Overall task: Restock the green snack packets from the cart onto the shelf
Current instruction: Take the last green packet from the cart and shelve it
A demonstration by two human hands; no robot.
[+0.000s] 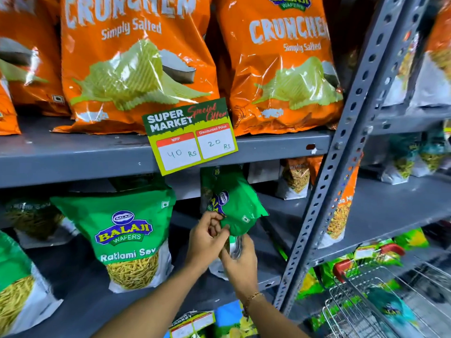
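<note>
Both hands, left hand and right hand, pinch a crumpled green snack packet (logo tilted) below the price card.

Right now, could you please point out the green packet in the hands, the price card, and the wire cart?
Green packet [238,206]: head view, on its crumpled green front.
Price card [189,136]: head view, on its middle, above the handwritten prices.
Wire cart [361,296]: head view, on its metal mesh.

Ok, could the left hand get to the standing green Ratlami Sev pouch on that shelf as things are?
Probably not right away: the left hand is pinching the tilted green snack packet together with the right hand. The path to the green Ratlami Sev pouch looks open once it lets go.
</note>
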